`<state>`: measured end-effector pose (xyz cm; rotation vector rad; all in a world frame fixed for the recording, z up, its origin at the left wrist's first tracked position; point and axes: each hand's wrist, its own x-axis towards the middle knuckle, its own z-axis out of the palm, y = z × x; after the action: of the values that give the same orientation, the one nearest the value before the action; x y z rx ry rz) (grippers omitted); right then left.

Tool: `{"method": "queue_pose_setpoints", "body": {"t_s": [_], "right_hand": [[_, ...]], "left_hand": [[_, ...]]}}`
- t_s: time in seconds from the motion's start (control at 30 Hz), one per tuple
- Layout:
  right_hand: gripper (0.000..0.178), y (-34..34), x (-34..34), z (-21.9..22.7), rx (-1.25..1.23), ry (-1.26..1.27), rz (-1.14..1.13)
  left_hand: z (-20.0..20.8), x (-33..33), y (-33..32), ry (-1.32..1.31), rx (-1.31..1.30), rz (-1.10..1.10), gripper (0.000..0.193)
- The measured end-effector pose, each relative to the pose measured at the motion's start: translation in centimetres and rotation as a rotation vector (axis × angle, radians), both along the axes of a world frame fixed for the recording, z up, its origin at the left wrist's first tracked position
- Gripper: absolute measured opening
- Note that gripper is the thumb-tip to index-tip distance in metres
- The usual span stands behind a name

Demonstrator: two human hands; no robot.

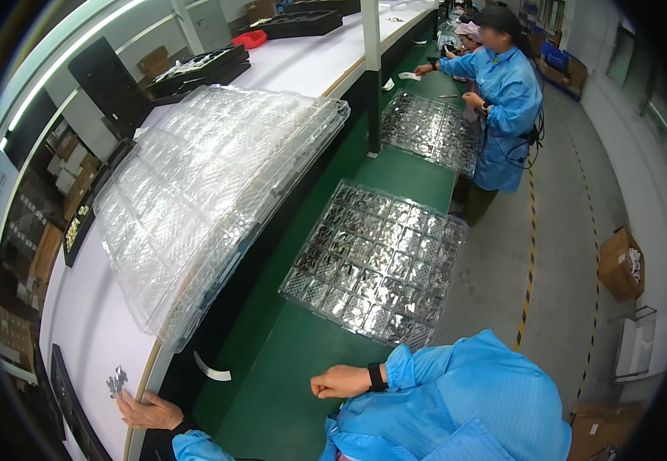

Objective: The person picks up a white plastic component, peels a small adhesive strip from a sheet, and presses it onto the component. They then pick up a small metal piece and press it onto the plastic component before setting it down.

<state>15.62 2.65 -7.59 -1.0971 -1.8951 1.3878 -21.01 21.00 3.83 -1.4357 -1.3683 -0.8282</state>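
On the white shelf at the lower left lies a small heap of silvery metal pieces (117,380). My left hand (151,412) rests at the shelf's edge, fingers stretched out, their tips right by that heap. My right hand (341,382), with a black band at the wrist, is closed over the green bench (272,407); anything inside its fingers is hidden. Beyond it lies a clear plastic tray (375,261), divided into many square compartments with small shiny dark and silvery parts in them. A curved white strip (212,370) sits between my hands.
A stack of clear plastic trays (210,184) leans over the shelf edge at left. Farther along the bench, a person (502,100) in a blue coat works at another filled tray (429,129). A post (372,84) rises beside the bench. A cardboard box (620,265) stands on the floor at right.
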Motion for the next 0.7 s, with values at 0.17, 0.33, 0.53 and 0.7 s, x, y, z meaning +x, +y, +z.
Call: {"method": "queue_pose_setpoints", "body": {"t_s": [0.17, 0.33, 0.53, 0.7], "right_hand": [[0.016, -0.10, 0.02, -0.49, 0.021, -0.015, 0.014], [0.016, -0.10, -0.01, -0.56, 0.037, -0.017, 0.011], [0.016, -0.13, 0.01, -0.51, 0.038, -0.006, 0.007], [0.016, -0.12, 0.09, -0.62, 0.039, -0.014, 0.006]], "left_hand": [[0.00, 0.10, -0.08, -0.003, 0.006, 0.014, 0.049], [-0.02, 0.08, -0.15, -0.003, 0.007, 0.018, 0.049], [0.08, 0.22, -0.20, -0.001, 0.007, 0.004, 0.050], [0.07, 0.13, -0.14, 0.009, 0.010, 0.013, 0.050]]}}
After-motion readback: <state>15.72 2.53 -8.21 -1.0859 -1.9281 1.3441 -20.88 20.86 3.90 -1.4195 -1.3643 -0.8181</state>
